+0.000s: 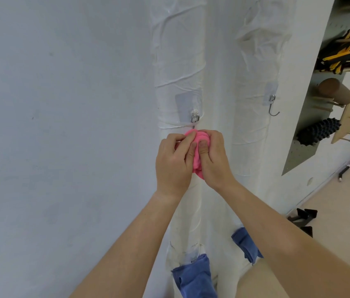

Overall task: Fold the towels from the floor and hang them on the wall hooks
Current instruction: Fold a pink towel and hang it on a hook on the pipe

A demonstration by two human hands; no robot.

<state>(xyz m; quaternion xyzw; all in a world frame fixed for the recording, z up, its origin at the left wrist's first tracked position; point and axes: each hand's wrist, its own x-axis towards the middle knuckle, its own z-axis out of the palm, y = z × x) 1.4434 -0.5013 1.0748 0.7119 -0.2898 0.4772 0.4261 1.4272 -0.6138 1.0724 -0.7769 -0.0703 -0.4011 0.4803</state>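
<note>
A folded pink towel (197, 155) is bunched between both hands, pressed against the white wall just under a metal hook on a clear adhesive pad (194, 118). My left hand (174, 164) grips its left side, thumb on the front. My right hand (214, 160) grips the right side the same way. The hook's tip is hidden behind the pink towel. A second hook (272, 104) on the right hangs bare. Lower down, two blue towels (193, 278) (246, 245) hang on the wall.
A pegboard (311, 117) on the right carries a black spiky roller (318, 131), a brown cylinder (335, 91) and yellow-black tools. Dark equipment (303, 216) lies on the light floor at the lower right. Bare grey wall (62, 125) fills the left.
</note>
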